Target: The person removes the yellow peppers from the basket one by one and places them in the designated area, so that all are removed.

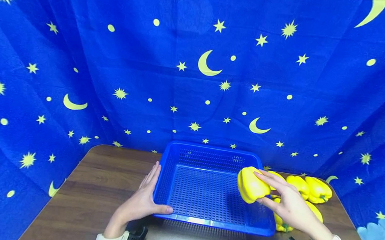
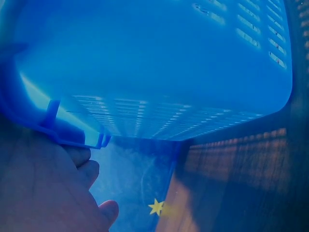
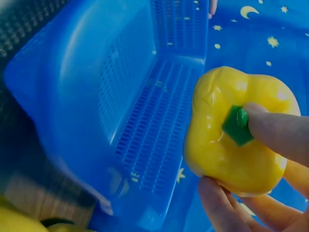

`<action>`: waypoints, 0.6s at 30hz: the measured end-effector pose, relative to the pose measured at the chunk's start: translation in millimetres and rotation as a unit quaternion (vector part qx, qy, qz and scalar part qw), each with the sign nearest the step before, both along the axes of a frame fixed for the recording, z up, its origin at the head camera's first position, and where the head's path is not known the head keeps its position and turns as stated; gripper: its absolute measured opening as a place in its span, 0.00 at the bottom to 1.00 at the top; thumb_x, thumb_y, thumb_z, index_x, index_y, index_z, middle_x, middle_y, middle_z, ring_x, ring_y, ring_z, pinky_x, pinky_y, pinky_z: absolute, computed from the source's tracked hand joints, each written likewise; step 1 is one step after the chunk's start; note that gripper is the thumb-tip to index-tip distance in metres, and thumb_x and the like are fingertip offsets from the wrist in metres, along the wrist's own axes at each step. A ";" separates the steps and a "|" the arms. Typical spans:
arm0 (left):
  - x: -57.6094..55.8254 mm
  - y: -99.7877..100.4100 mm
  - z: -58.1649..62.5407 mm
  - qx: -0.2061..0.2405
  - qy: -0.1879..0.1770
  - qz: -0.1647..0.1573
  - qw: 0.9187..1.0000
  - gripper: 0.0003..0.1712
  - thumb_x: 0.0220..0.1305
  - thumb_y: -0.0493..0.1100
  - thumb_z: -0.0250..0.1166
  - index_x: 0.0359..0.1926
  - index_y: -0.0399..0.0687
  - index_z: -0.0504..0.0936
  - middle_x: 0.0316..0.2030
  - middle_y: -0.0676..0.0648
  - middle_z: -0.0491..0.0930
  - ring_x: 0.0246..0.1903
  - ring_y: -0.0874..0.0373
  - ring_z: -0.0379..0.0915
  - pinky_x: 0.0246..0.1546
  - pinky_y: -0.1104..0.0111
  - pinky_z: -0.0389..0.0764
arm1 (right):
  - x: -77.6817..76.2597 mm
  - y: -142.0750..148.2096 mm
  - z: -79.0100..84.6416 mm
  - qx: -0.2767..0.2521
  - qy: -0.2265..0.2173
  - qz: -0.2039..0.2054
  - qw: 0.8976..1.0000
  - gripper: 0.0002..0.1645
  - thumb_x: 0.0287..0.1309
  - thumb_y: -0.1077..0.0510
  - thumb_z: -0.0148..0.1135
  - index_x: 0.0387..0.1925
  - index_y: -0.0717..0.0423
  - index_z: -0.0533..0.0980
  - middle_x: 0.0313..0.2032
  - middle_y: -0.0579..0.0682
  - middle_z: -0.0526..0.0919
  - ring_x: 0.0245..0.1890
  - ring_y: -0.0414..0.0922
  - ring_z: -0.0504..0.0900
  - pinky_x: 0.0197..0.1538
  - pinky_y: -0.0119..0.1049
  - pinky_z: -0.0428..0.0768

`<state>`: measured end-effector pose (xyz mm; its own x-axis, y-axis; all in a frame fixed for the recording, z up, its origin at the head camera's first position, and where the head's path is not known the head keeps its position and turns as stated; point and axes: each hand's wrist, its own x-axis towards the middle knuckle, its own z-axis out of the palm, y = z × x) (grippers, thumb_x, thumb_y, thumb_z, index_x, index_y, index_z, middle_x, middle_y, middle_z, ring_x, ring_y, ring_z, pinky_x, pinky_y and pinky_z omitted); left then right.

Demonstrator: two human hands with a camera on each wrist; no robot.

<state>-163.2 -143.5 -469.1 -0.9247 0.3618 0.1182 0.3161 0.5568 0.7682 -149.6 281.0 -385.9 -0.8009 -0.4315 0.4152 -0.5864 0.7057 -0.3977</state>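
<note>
A blue perforated plastic basket (image 1: 204, 223) sits on the table. My left hand (image 1: 142, 201) rests at its near left corner, fingers straight along the outside of the left rim and thumb on the front rim. The left wrist view shows that hand's fingers against the basket's rim (image 2: 72, 140). Above the right side of the basket, my right hand (image 1: 289, 203) holds a yellow bell pepper (image 1: 252, 185) between thumb and fingers. In the right wrist view the thumb presses beside the green stem of this pepper (image 3: 212, 140).
Several more yellow bell peppers (image 1: 317, 190) lie on the table right of the basket, partly hidden by my right hand. The wooden table (image 1: 88, 187) extends to the left. A blue curtain (image 1: 133, 55) with moons and stars hangs behind and around the sides.
</note>
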 end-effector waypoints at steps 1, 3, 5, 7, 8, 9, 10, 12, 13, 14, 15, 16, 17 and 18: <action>0.2 -0.3 -0.5 0.000 0.000 0.001 1.000 0.79 0.43 0.58 0.82 0.79 0.36 0.36 0.79 0.35 0.31 0.76 0.33 0.28 0.70 0.34 0.37 | 1.3 2.0 -0.1 -0.008 -0.001 -0.003 1.000 0.41 0.50 0.61 0.78 0.67 0.51 0.74 0.64 0.55 0.77 0.61 0.43 0.75 0.43 0.30 0.84; 0.3 -1.1 -1.6 -0.001 0.006 -0.001 1.000 0.79 0.43 0.59 0.82 0.79 0.35 0.36 0.79 0.35 0.31 0.76 0.33 0.29 0.70 0.33 0.38 | 3.7 6.2 -0.3 -0.025 -0.003 -0.005 1.000 0.42 0.49 0.62 0.79 0.67 0.51 0.74 0.64 0.57 0.76 0.62 0.33 0.71 0.45 0.24 0.82; 0.5 -0.8 -2.5 0.002 0.008 -0.002 1.000 0.79 0.43 0.59 0.81 0.79 0.35 0.36 0.79 0.35 0.31 0.76 0.33 0.29 0.70 0.33 0.38 | 6.8 11.4 -0.7 -0.038 -0.006 -0.005 0.999 0.42 0.48 0.64 0.78 0.67 0.53 0.74 0.64 0.59 0.76 0.62 0.25 0.67 0.47 0.19 0.79; 0.8 -0.6 -2.5 0.004 0.010 -0.003 1.000 0.79 0.43 0.60 0.81 0.79 0.34 0.36 0.79 0.35 0.31 0.76 0.32 0.29 0.69 0.33 0.38 | 10.2 16.7 -1.4 -0.045 -0.007 -0.009 0.999 0.42 0.48 0.66 0.78 0.67 0.55 0.74 0.64 0.61 0.75 0.62 0.21 0.65 0.47 0.16 0.76; 1.0 -0.4 -2.2 0.004 0.011 -0.002 1.000 0.79 0.43 0.59 0.82 0.79 0.34 0.36 0.79 0.35 0.31 0.76 0.32 0.29 0.69 0.33 0.38 | 11.9 19.4 -1.8 -0.046 -0.005 -0.011 0.999 0.43 0.48 0.66 0.78 0.67 0.55 0.74 0.64 0.61 0.75 0.61 0.20 0.65 0.46 0.16 0.76; 1.1 -0.2 -1.7 0.005 0.011 -0.002 1.000 0.79 0.43 0.59 0.82 0.79 0.34 0.36 0.79 0.34 0.31 0.76 0.33 0.29 0.69 0.33 0.38 | 13.5 21.9 -2.1 -0.045 -0.004 -0.016 0.999 0.43 0.48 0.66 0.78 0.68 0.55 0.73 0.64 0.61 0.75 0.61 0.20 0.65 0.46 0.16 0.76; 1.2 -0.1 -1.4 0.006 0.010 -0.001 1.000 0.79 0.43 0.58 0.82 0.79 0.34 0.36 0.79 0.34 0.31 0.76 0.33 0.29 0.70 0.33 0.38 | 15.2 24.4 -2.4 -0.041 -0.001 -0.024 0.999 0.43 0.48 0.66 0.78 0.68 0.54 0.73 0.64 0.61 0.75 0.61 0.20 0.65 0.45 0.16 0.76; 1.3 0.0 -0.6 0.004 0.010 0.000 1.000 0.79 0.42 0.58 0.82 0.79 0.34 0.37 0.79 0.34 0.32 0.76 0.33 0.29 0.70 0.33 0.38 | 18.4 29.1 -3.1 -0.033 0.003 -0.040 0.999 0.43 0.48 0.65 0.78 0.68 0.52 0.73 0.64 0.59 0.76 0.61 0.19 0.64 0.44 0.16 0.76; 1.3 0.0 -0.3 0.003 0.009 0.000 1.000 0.79 0.43 0.57 0.82 0.79 0.34 0.37 0.79 0.34 0.32 0.76 0.33 0.29 0.70 0.33 0.38 | 19.7 31.4 -3.6 -0.034 0.005 -0.044 0.998 0.44 0.48 0.66 0.78 0.68 0.52 0.73 0.64 0.59 0.76 0.61 0.19 0.64 0.45 0.15 0.75; 1.4 0.1 0.0 0.002 0.009 0.000 1.000 0.79 0.43 0.58 0.82 0.79 0.34 0.37 0.79 0.34 0.32 0.76 0.33 0.29 0.70 0.33 0.38 | 21.2 33.6 -4.1 -0.034 0.004 -0.048 0.998 0.44 0.48 0.66 0.77 0.68 0.52 0.73 0.65 0.58 0.76 0.62 0.19 0.64 0.45 0.15 0.75; 1.3 0.0 0.1 0.002 0.010 -0.002 1.000 0.79 0.43 0.58 0.82 0.79 0.34 0.36 0.79 0.34 0.32 0.76 0.33 0.29 0.70 0.33 0.38 | 22.6 35.7 -4.6 -0.036 0.005 -0.053 0.998 0.44 0.48 0.67 0.78 0.68 0.53 0.73 0.65 0.55 0.76 0.62 0.19 0.63 0.46 0.14 0.74; 1.2 -0.1 0.2 0.000 0.009 -0.002 1.000 0.79 0.43 0.59 0.82 0.79 0.34 0.36 0.79 0.35 0.31 0.76 0.33 0.29 0.70 0.33 0.38 | 23.8 37.9 -5.2 -0.038 0.006 -0.055 0.998 0.44 0.47 0.67 0.78 0.68 0.53 0.73 0.65 0.54 0.75 0.62 0.19 0.63 0.47 0.14 0.74; 1.1 -0.2 0.1 0.000 0.010 -0.003 1.000 0.79 0.43 0.59 0.82 0.79 0.34 0.36 0.79 0.35 0.31 0.76 0.33 0.29 0.70 0.33 0.38 | 25.0 40.1 -5.8 -0.041 0.009 -0.056 0.998 0.45 0.46 0.68 0.78 0.68 0.54 0.73 0.66 0.52 0.75 0.63 0.19 0.63 0.48 0.13 0.73; 1.0 -0.3 0.3 -0.001 0.010 -0.004 1.000 0.79 0.43 0.60 0.81 0.79 0.34 0.36 0.79 0.35 0.31 0.76 0.33 0.29 0.70 0.33 0.39 | 26.2 42.4 -6.5 -0.045 0.013 -0.056 0.997 0.45 0.44 0.70 0.78 0.67 0.55 0.73 0.66 0.51 0.75 0.63 0.19 0.63 0.49 0.13 0.72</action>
